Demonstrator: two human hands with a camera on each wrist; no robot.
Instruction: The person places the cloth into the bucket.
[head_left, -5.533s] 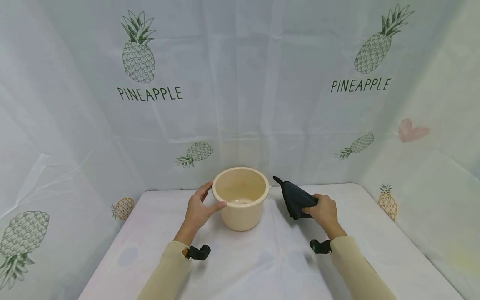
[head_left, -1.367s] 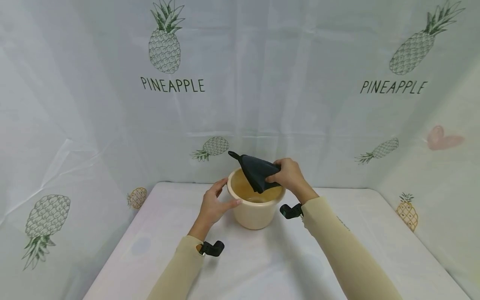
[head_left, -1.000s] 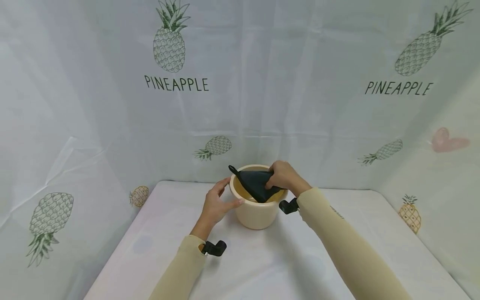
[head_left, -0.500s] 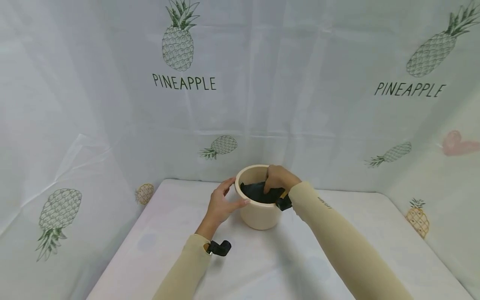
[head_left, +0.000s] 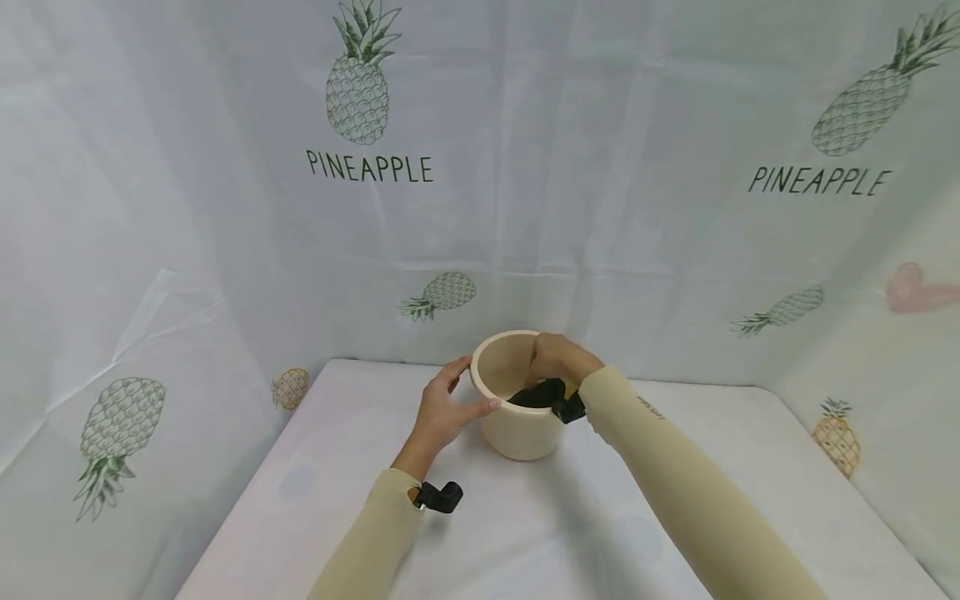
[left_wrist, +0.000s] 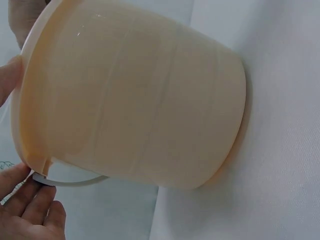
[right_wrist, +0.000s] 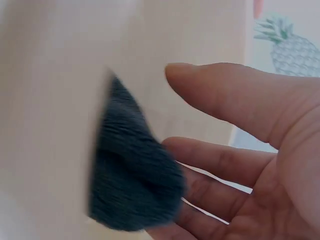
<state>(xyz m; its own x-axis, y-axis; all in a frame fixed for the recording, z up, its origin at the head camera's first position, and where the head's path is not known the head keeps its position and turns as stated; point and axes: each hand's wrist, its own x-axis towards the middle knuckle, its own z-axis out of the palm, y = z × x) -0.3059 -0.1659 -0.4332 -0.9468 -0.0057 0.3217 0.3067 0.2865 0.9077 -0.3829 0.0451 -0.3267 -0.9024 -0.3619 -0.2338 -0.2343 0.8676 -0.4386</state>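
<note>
A cream plastic bucket [head_left: 522, 435] stands upright on the table. My left hand [head_left: 441, 408] grips its rim from the left, thumb on the near edge. In the left wrist view, the fingertips [left_wrist: 37, 205] are at the white handle [left_wrist: 75, 183] where it joins the rim. My right hand [head_left: 561, 357] reaches down inside the bucket. Below it lies a dark cloth [head_left: 540, 393], partly hidden by the front rim. The right wrist view shows the thumb [right_wrist: 215, 90] spread from the fingers, with the ribbed cloth [right_wrist: 135, 175] beside the fingertips and not pinched.
A white cloth covers the table [head_left: 315, 517], and pineapple-printed sheets [head_left: 525, 208] hang close behind the bucket and along both sides. Each wrist carries a small black camera [head_left: 441, 497].
My right hand has carried the cloth from the table on the right over the rim, lowered it into the bucket and let go. The left hand has stayed on the rim.
</note>
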